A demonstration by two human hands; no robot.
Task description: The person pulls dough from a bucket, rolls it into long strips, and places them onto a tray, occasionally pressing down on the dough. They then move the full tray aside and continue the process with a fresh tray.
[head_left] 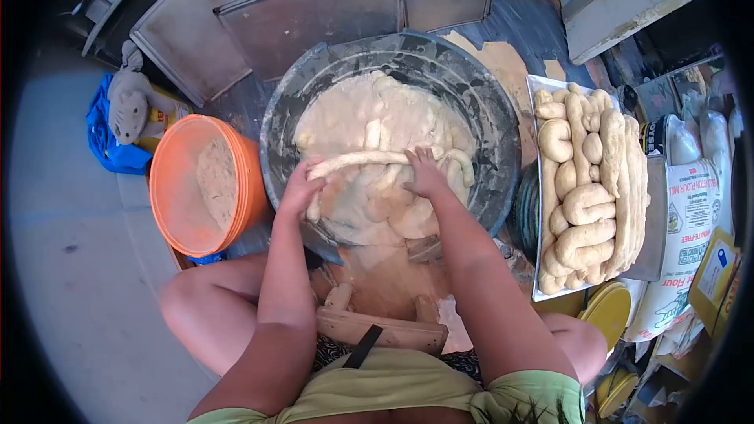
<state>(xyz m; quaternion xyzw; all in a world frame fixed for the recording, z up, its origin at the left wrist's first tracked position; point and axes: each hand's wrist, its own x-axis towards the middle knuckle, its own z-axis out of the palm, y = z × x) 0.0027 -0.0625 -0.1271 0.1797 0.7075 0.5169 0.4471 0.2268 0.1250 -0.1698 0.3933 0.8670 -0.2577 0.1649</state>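
A long pale dough rope (361,158) stretches in a shallow arch between my hands, over a big dark round basin (509,126). Around its left end, which bends down toward me, my left hand (299,188) is closed. My right hand (428,176) grips the rope near its right end, fingers over the top and thumb apart below. Beneath the rope, a floury mass of dough (338,114) fills the basin's middle, with smaller dough pieces (455,165) at the right. The fingertips of my left hand are partly hidden by the rope.
An orange bucket (250,180) holding flour-like powder stands left of the basin. To the right, a white tray (537,286) is piled with shaped dough ropes. Metal sheets (314,20) lean behind the basin. A printed flour sack (691,220) and yellow lids (609,314) sit far right.
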